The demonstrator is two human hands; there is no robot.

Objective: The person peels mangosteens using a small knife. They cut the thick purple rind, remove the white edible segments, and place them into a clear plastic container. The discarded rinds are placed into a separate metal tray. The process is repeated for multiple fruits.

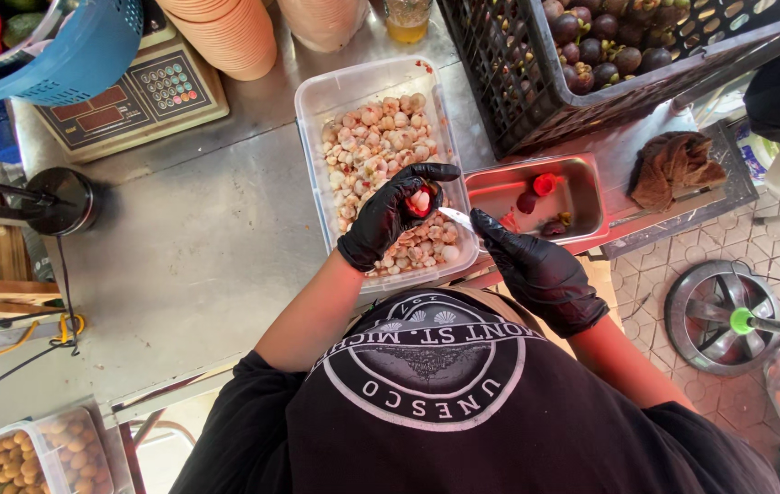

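Nearest the lens, a black printed shirt (436, 402) is filling the lower frame, and both arms are reaching out from it over a steel counter (189, 247). The left hand (395, 215), in a black glove, is curling its fingers closed around an opened mangosteen (420, 200), holding it directly above the clear plastic tub (312, 101), probably so the white flesh is dropping straight in with the peeled segments already piled there. The right hand (541, 270), also gloved, is gripping a small knife (456, 218) whose pale blade is pointing toward the fruit, its tip just beside it; the two hands are working close together but not touching. The fruit is showing a red cut rind cupping a whitish core, mostly hidden by the fingers. Just to the right, a steel tray (591, 197) is catching red rind scraps, placed within easy reach of the knife hand. Beyond it, a black crate (518, 101) is holding whole dark purple mangosteens, and a weighing scale (134, 96) is sitting at the far left.
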